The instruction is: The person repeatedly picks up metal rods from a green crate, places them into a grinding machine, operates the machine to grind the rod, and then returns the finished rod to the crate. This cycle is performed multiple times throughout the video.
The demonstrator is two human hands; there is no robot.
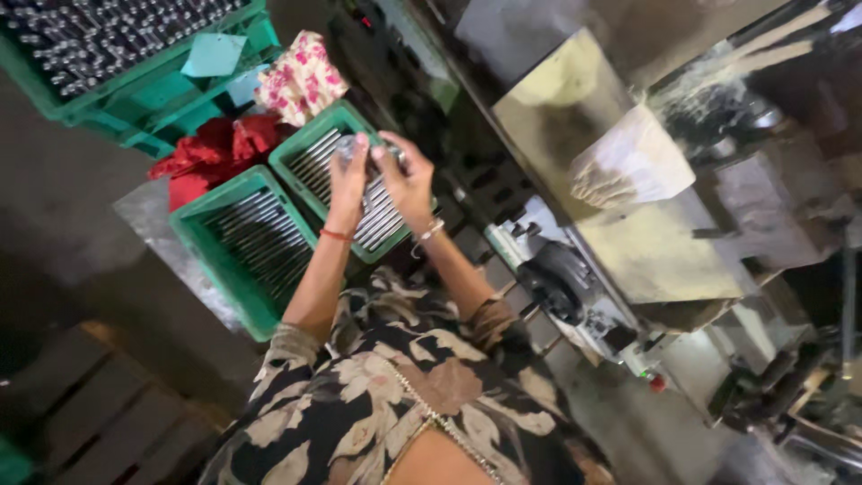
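Both my hands are raised over a green plastic crate [302, 146] of shiny metal rods lying side by side. My left hand [348, 176], with a red thread at its wrist, and my right hand [409, 182], with a metal bangle, together grip a small bundle of metal rods [370, 150] just above that crate. A second green crate [192, 226] of similar rods sits beside it to the left, touching it. My patterned sleeves fill the bottom of the view.
A larger green crate [135, 101] holding several rods stands at the top left. A red cloth [215, 146] and a floral cloth [301, 81] lie between the crates. A metal machine [628, 224] fills the right side; a wooden pallet [108, 404] is at the bottom left.
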